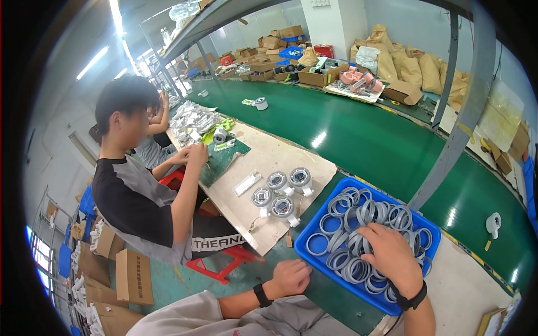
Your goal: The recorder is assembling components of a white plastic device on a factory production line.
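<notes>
My right hand (394,255) reaches into a blue plastic tray (307,259), its thumb and forefinger spread over a heap of grey rings (338,260). The fingertips touch the rings; the other fingers are partly hidden, and no ring is lifted off the heap. My left hand (289,278) is curled into a loose fist beside the tray's near left corner, above my lap, and nothing shows in it. Left of the tray, several round white-and-grey device heads (283,206) stand together on a beige board, their inner parts facing up. A white rectangular piece (247,183) lies beside them.
A green conveyor belt (302,134) runs past the bench, carrying small white units (493,224). A grey metal post (457,145) rises behind the tray. To my left a co-worker (140,190) sits on a red stool (224,263), near a pile of white parts (193,120).
</notes>
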The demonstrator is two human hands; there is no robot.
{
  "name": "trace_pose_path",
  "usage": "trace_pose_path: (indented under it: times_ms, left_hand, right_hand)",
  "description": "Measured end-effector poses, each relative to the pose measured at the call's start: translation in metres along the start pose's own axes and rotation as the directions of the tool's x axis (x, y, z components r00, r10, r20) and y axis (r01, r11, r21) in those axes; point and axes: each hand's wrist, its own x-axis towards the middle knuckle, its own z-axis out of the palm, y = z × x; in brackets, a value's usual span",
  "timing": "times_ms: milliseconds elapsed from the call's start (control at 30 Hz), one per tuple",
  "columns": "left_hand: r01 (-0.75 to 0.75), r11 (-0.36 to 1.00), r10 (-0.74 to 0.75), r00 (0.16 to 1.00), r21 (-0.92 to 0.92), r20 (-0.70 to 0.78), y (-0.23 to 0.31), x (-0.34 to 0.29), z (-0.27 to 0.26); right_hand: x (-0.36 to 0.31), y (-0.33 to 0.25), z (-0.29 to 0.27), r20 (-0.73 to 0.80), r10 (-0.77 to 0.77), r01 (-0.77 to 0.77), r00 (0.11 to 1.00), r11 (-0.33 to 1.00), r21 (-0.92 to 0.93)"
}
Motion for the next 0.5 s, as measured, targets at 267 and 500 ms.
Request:
trace_pose_path:
  times_ms: [267, 500]
  left_hand:
    - [0.002, 1.000, -0.002, 1.000, 0.006, 0.005, 0.0009, 0.0018, -0.0012]
    - [-0.009, 1.000, 0.009, 1.000, -0.016, -0.029, 0.0016, 0.0038, -0.0011]
  right_hand:
    - [0.0001, 0.0016, 0.0010, 0.010, 0.011, -0.010, 1.000, 1.000, -0.001]
    - [0.0007, -0.0008, -0.0016, 0.027, 0.022, -0.023, 0.999, 1.000, 0.008]
